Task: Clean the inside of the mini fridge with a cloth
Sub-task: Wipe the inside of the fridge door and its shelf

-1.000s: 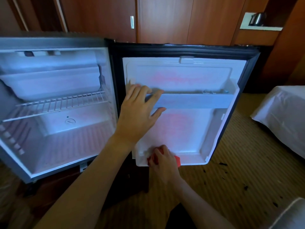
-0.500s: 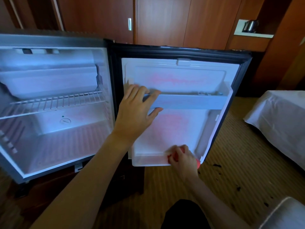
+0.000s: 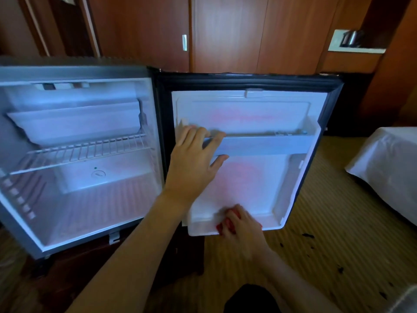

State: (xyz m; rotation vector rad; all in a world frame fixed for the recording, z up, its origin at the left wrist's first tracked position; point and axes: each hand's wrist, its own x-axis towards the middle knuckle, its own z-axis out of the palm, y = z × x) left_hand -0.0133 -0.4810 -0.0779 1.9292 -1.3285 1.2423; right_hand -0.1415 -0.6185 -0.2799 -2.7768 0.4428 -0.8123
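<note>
Mini fridge [image 3: 76, 71] sits on the floor w/ door [image 3: 248, 105] swung fully open to its 3 o'clock side, inner liner facing the camera. Left hand [image 3: 194, 163] is on the door's rail shelf [image 3: 266, 145] at the hinge end: fingers hooked over the rail's top edge, thumb under it, so it grips the rail. Right hand [image 3: 242, 224] is at the door's 6 o'clock edge, down in the bottom door bin [image 3: 203, 227], fingers curled round a red cloth [image 3: 222, 227]; only a bit of red shows at the hand's 9 o'clock side, rest hidden under the hand, blurred. Cloth is pressed on the bin's floor near the front lip, roughly mid-width.

Fridge interior: white tray [image 3: 76, 125] up top, wire rack [image 3: 85, 152] just below it, ribbed floor under that.

At 12 o'clock behind the fridge, wood cabinet doors [image 3: 225, 35]. At 1 o'clock, a kettle [image 3: 350, 38] on a ledge. At 3 o'clock, white-covered bed [image 3: 388, 163]. Striped carpet [image 3: 327, 222] w/ dark specks at 4 o'clock.
</note>
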